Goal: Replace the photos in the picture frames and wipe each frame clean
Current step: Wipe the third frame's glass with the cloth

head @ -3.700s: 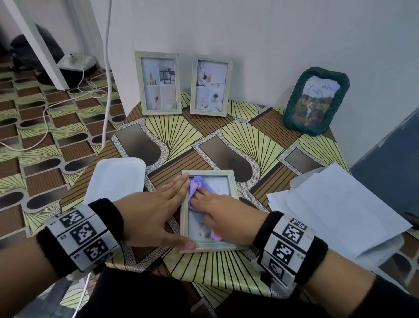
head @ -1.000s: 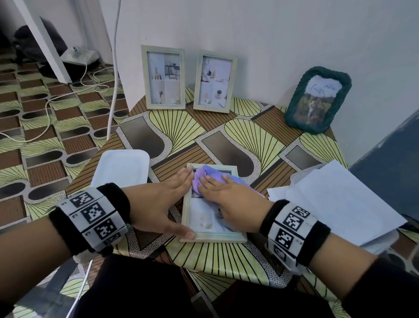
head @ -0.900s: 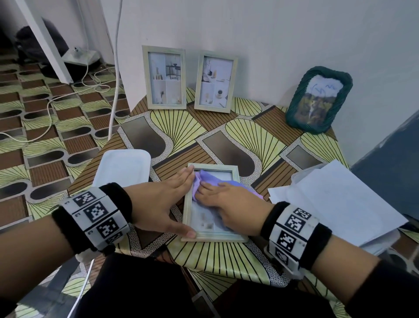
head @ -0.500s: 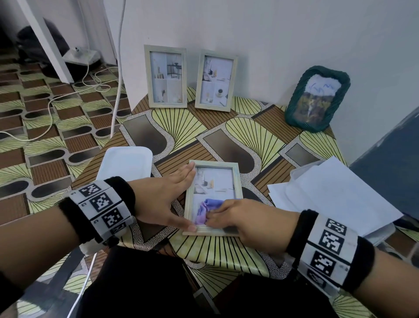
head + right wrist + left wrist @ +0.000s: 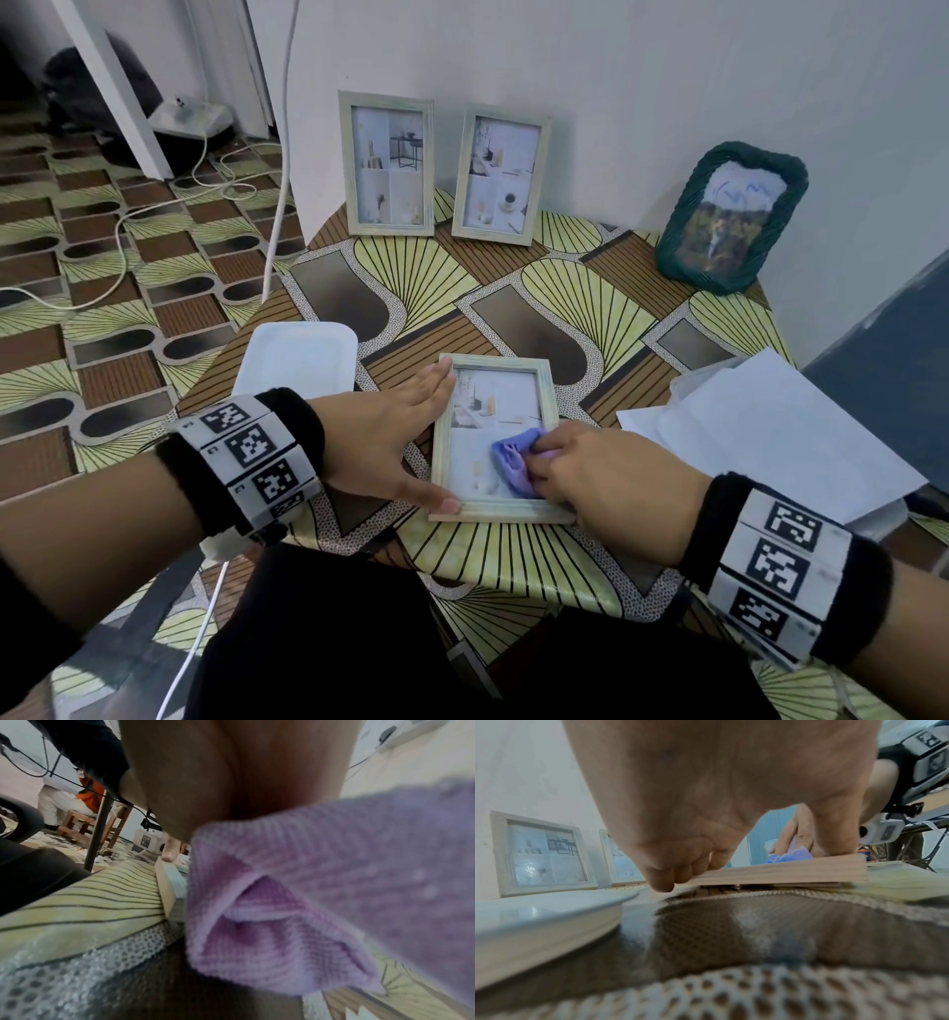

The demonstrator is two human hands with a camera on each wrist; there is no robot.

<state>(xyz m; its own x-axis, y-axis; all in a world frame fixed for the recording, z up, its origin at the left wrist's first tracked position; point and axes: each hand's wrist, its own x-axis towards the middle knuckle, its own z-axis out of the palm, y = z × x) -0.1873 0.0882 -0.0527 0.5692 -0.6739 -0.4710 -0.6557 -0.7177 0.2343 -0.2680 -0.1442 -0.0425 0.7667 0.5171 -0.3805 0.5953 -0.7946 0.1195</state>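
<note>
Both hands are working one picture frame (image 5: 495, 437) lying flat near the front edge of the table (image 5: 590, 303). From the head view, my left hand (image 5: 390, 442) lies relaxed and straight-fingered along the frame's left rail, thumb at its near corner, bracing it. My right hand (image 5: 601, 473) presses a bunched purple cloth (image 5: 513, 460) onto the lower half of the glass, fingers curled over it. Two matching frames (image 5: 388, 163) stand against the wall, a green woven frame (image 5: 729, 221) to their right, loose white papers (image 5: 780, 437) beside my right hand, a white tray (image 5: 298, 360) beside my left.

Left wrist view: fingertips (image 5: 664, 880) touch the frame's wooden edge (image 5: 782, 874), which sits slightly raised off the table.

Right wrist view: soft ribbed cloth (image 5: 321, 892) fills the picture; whether my fingers fully clasp it I cannot tell here.

I judge the frame light, stiff and prone to sliding on this glossy cover, its glass fragile; hold it by the wooden rails, never the pane.
</note>
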